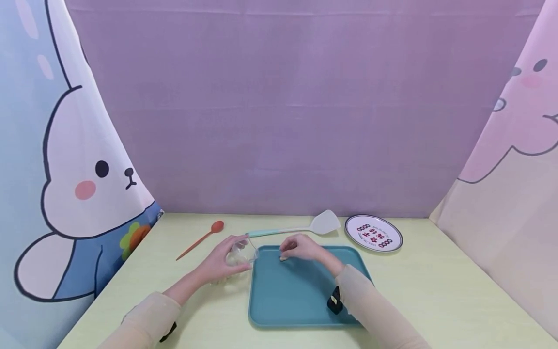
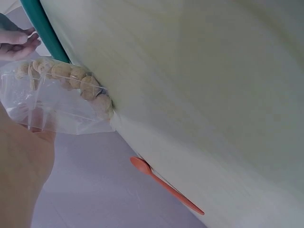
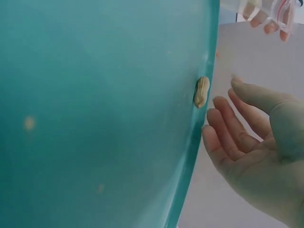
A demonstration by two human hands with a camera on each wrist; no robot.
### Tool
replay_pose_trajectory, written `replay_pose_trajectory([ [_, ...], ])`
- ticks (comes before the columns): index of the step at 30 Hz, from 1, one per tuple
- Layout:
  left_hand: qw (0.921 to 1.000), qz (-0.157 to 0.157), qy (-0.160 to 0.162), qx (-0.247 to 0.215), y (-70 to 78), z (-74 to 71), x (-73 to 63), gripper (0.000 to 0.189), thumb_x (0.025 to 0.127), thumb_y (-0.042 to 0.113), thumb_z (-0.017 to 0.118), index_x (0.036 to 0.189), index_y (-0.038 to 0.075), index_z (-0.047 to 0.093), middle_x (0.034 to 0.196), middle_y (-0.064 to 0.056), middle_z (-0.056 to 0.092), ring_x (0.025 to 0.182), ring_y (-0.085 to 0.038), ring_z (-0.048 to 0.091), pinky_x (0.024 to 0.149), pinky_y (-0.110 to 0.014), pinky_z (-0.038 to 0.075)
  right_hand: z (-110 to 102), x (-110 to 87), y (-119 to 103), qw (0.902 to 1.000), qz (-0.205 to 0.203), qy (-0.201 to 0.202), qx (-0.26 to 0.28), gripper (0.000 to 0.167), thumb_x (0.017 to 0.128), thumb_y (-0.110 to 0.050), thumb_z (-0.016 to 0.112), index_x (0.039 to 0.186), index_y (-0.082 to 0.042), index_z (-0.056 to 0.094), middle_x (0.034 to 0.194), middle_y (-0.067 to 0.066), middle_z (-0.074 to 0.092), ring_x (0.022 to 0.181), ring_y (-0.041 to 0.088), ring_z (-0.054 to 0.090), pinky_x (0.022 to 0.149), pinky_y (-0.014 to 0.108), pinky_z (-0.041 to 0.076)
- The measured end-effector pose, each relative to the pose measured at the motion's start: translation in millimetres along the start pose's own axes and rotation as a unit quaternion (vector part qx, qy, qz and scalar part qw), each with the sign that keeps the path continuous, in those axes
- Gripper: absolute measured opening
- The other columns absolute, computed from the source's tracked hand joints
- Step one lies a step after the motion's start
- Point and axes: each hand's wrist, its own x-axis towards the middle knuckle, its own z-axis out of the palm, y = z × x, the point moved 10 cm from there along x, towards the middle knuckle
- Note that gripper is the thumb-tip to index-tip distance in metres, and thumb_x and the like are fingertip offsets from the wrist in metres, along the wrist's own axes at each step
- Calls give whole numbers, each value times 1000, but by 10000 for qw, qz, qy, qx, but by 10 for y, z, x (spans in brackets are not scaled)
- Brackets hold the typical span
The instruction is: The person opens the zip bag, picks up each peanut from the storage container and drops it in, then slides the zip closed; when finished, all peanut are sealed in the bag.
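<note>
My left hand [image 1: 220, 261] grips a clear plastic bag [image 2: 71, 109] beside the left edge of a teal tray [image 1: 301, 305]. Several tan, rough-shelled nuts [image 2: 61, 71] lie along the bottom of the bag. In the right wrist view, a single peanut [image 3: 202, 91] in its shell lies on the tray near the rim. My right hand [image 3: 256, 137] is just beside it, over the tray's far part, with fingers loosely bent and nothing between them. The thumb and fingertips are apart from the peanut.
An orange spoon [image 1: 200, 245] lies left of the tray. Behind the tray is a white spatula [image 1: 324, 223] with a mint handle. A printed white plate [image 1: 359, 225] sits at the back right. A purple cloth [image 1: 279, 121] hangs behind the table.
</note>
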Motion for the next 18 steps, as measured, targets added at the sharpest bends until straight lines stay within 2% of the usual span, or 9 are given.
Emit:
replay_pose_trajectory([
  [6,10000,-7,-34,-59,10,1,6,73,74,33,79,134,7,47,117,-13,61,108,-20,57,91,-35,48,49,-42,33,9994,100,-311,-84,21,86,-14,67,103,-1,67,99,11,69,92,24,64,75,29,51],
  [18,10000,-82,-39,-29,-11,-1,-2,74,74,36,79,134,7,48,117,-10,61,108,-20,57,92,-37,48,72,-47,152,9979,487,-227,-361,13,85,-16,69,94,-7,71,87,2,68,74,11,59,66,27,48],
])
